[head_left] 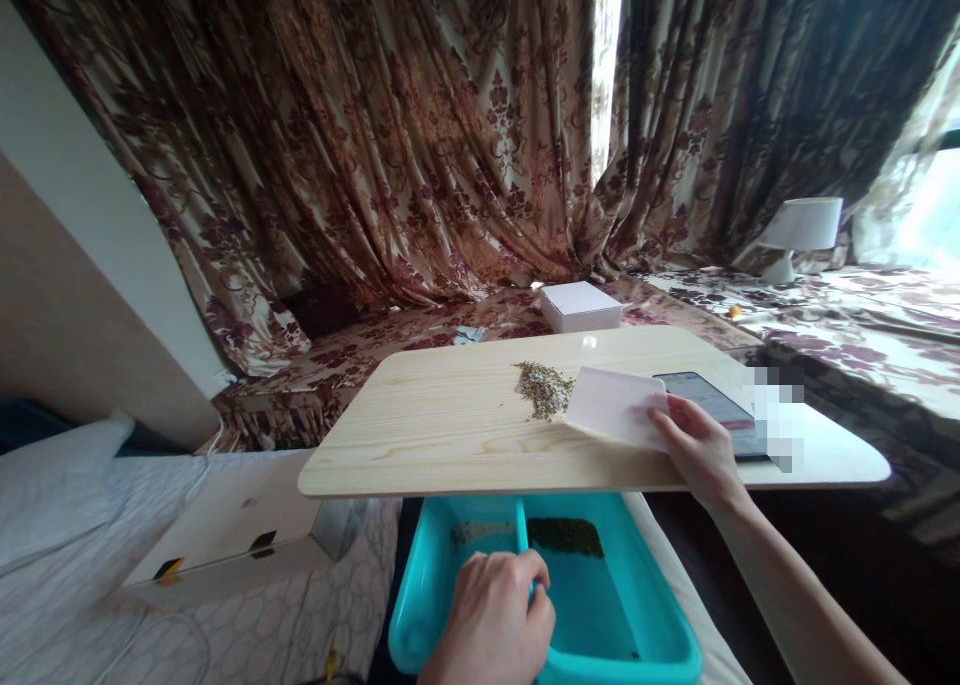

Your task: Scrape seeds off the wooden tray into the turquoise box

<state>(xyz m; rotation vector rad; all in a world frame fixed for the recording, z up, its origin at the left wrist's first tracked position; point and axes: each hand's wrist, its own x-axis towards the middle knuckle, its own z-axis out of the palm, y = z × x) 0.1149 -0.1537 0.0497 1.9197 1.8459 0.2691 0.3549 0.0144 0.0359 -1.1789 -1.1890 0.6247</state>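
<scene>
My right hand [697, 445] grips a thin white card [616, 405] by its right end. The card slopes over the wooden tabletop [420, 415], its left edge at a loose pile of small greenish-brown grains [545, 390]. Below the table's front edge, my left hand [499, 610] has its fingers curled at the divider of a turquoise two-part tub [660, 615], thumb and forefinger closed around it. Dark green grains [566, 537] lie in the tub's right compartment. A few darker bits [480, 533] show in the left one.
A tablet [712, 415] lies on the tabletop beside my right hand. Behind the table stands a white box [581, 305]. A large flat carton [225, 525] rests on the bed at left. A white lamp [802, 225] stands at the back right, before patterned curtains [420, 135].
</scene>
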